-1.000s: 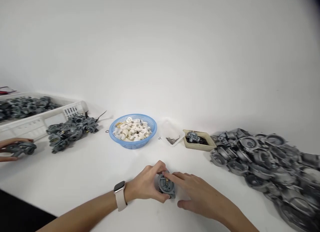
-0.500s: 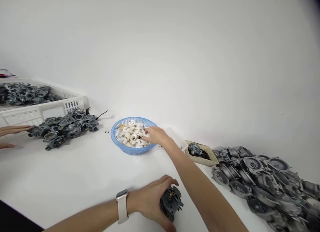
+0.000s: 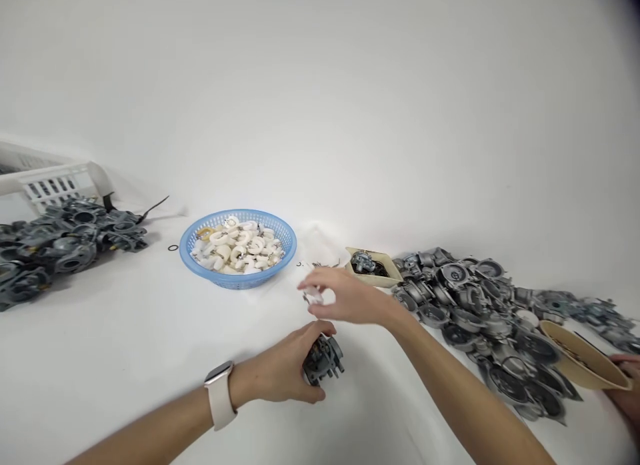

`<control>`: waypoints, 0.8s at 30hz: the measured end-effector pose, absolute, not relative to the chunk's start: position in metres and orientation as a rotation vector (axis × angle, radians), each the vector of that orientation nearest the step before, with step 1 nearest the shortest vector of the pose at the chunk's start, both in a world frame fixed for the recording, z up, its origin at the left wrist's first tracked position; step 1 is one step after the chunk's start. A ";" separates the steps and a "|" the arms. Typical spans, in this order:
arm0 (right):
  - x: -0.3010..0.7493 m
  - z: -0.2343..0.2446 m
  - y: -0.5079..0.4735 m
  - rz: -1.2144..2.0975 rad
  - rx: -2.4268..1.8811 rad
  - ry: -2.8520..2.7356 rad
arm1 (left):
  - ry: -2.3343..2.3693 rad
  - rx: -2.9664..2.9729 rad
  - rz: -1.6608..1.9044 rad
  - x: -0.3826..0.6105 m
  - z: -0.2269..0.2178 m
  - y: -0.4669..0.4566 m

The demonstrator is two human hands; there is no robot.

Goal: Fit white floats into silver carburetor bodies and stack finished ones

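My left hand [image 3: 280, 366], with a watch on its wrist, is wrapped round a dark grey carburetor body [image 3: 324, 359] low over the white table. Just above it, my right hand [image 3: 353, 297] pinches a small white carburetor float [image 3: 313, 294] between thumb and fingers. Many similar white floats [image 3: 247, 241], one of them yellowish, fill the blue plastic basket [image 3: 240, 283] to the left of my right hand. The fingers partly cover the float.
Carburetor bodies [image 3: 75, 235] lie heaped at left by a white crate [image 3: 55, 185]. A black ring [image 3: 173, 247] lies beside the basket. A cream tray [image 3: 393, 276] holds small parts. Grey castings [image 3: 475, 311] pile up at right, where another person's hand [image 3: 627, 378] holds a tan bowl [image 3: 600, 371].
My right hand has left the basket with a white float and come close to the carburetor body in my left hand. The view has swung right, bringing in the tan bowl.
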State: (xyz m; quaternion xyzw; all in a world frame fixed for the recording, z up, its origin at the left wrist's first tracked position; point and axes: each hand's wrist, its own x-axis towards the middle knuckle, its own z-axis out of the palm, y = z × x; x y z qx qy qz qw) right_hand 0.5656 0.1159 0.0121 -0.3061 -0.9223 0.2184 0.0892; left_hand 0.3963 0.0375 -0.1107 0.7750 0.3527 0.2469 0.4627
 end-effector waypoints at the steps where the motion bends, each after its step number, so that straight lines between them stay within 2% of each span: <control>1: 0.584 0.007 0.103 0.688 -0.940 -2.697 | 0.851 1.949 0.599 0.399 -0.110 0.036; 6: 0.654 -0.022 0.055 0.898 -1.140 -2.363 | 0.807 2.123 0.581 0.411 -0.104 0.032; 11: 0.674 -0.048 0.026 1.045 -1.197 -2.063 | 0.816 2.050 0.563 0.410 -0.107 0.033; 20: 0.650 -0.070 0.017 1.044 -0.938 -1.977 | 0.883 1.952 0.577 0.397 -0.105 0.034; 24: 0.639 -0.082 0.026 0.954 -0.932 -2.029 | 0.912 1.923 0.781 0.399 -0.105 0.033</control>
